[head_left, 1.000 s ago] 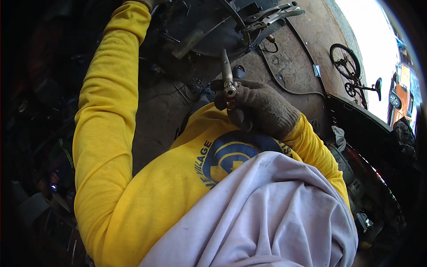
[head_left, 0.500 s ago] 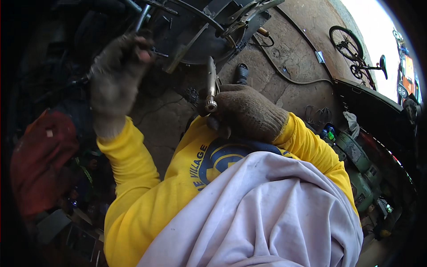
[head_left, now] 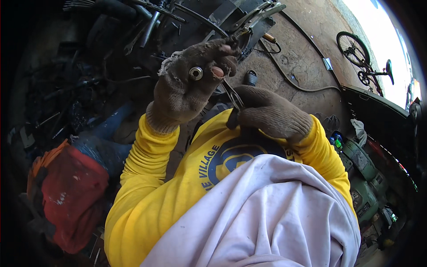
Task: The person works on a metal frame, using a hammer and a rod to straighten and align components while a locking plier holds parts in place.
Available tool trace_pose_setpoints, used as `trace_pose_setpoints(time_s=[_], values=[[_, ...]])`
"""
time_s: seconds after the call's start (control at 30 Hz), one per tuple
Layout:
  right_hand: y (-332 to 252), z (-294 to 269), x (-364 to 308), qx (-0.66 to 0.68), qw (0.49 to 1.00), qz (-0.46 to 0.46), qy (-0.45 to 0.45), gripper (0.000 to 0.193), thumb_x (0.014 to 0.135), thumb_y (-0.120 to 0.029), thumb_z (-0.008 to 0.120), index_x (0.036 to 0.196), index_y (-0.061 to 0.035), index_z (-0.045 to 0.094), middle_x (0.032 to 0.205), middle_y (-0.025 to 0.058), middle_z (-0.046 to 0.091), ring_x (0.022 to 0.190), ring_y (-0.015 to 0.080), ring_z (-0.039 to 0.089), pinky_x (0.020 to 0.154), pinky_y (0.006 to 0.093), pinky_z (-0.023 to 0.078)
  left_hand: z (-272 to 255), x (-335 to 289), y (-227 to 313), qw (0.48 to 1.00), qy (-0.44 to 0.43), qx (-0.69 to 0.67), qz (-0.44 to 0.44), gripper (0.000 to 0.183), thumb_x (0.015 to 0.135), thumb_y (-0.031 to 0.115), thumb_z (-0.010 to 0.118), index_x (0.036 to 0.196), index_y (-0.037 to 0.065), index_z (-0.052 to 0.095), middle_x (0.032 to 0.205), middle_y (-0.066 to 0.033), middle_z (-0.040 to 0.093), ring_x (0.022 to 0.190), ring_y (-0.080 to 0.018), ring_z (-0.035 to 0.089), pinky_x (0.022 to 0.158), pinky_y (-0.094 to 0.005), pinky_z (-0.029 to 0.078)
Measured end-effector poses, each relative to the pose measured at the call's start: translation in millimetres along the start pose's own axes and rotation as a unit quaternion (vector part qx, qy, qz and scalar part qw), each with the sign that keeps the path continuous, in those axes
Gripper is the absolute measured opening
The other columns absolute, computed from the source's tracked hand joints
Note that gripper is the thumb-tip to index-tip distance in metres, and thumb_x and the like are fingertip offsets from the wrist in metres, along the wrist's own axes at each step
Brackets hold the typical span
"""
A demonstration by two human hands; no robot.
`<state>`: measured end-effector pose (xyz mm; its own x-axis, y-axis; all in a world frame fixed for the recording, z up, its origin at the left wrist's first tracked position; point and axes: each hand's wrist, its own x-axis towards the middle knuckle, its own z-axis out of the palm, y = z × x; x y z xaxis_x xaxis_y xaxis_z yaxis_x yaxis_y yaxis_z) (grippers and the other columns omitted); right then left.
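Note:
My left hand (head_left: 189,80), in a dirty, worn glove, is raised in front of my chest with its fingers curled. A round metal piece (head_left: 195,73) with a hollow centre shows against its glove, and a bare fingertip pokes out beside it. Just to the right, my gloved right hand (head_left: 271,111) is closed around locking pliers (head_left: 233,95). Only slim metal bars of the pliers show, pointing up toward the left hand; the rest is hidden by the gloves. More locking pliers (head_left: 258,17) sit on the dark metal work ahead.
Loose tools, among them a wrench (head_left: 133,42), lie at the upper left. Red clothing (head_left: 75,196) and blue denim (head_left: 102,151) are at my left. A hose (head_left: 302,87) crosses the floor. A bicycle (head_left: 364,58) stands far right, above green machinery (head_left: 362,178).
My left hand has swung right, close to my right hand, and the round metal piece now shows on it. The pliers in my right hand have turned, and my view has shifted slightly.

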<state>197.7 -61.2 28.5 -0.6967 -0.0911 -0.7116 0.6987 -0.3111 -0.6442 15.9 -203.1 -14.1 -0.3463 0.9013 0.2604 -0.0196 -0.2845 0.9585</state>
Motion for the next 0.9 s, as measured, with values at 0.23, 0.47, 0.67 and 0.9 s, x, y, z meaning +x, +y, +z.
trace_pose_setpoints(time_s=[0.23,0.47,0.67,0.9], values=[[-13.4,-15.5,-45.8,0.213,0.975,-0.017,-0.061,0.056,0.083,-0.013,0.058,0.135,0.0074,0.057,0.078,0.0116,0.068,0.054,0.0147,0.060,0.047,0.0254,0.048,23.1,2.8,5.2,0.947,-0.005,0.231,0.225,0.099,0.091,0.032,0.079,0.161,-0.003,0.018,0.164,-0.0256,0.026,0.148,-0.0302,0.037,0.118,-0.0390,0.039],[-35.6,-31.9,-47.6,0.010,0.998,-0.063,-0.026,0.052,0.098,-0.022,0.069,0.143,0.0011,0.055,0.104,0.0110,0.071,0.089,0.0160,0.070,0.076,0.0303,0.058,37.4,16.5,-10.1,0.888,-0.006,0.454,0.071,0.093,0.088,0.018,0.072,0.160,-0.009,0.018,0.151,-0.0241,0.045,0.127,-0.0321,0.056,0.105,-0.0391,0.049],[-54.7,-94.6,-24.7,-0.199,0.858,-0.466,0.085,0.123,0.071,-0.067,0.084,0.158,0.0022,0.031,0.118,0.0134,0.068,0.107,0.0236,0.066,0.092,0.0362,0.053,39.0,39.6,-0.8,0.818,0.001,0.571,0.064,0.083,0.095,0.015,0.070,0.159,-0.007,0.023,0.148,-0.0276,0.051,0.114,-0.0342,0.065,0.092,-0.0387,0.057],[-125.4,-103.1,44.2,-0.186,0.839,-0.490,0.144,0.122,0.074,-0.057,0.084,0.161,0.0006,0.020,0.124,0.0143,0.066,0.112,0.0261,0.065,0.097,0.0373,0.052,3.5,150.4,41.1,0.902,-0.130,0.411,-0.036,0.065,0.094,0.042,0.071,0.139,-0.002,0.054,0.131,-0.0243,0.063,0.124,-0.0382,0.061,0.104,-0.0491,0.051]])
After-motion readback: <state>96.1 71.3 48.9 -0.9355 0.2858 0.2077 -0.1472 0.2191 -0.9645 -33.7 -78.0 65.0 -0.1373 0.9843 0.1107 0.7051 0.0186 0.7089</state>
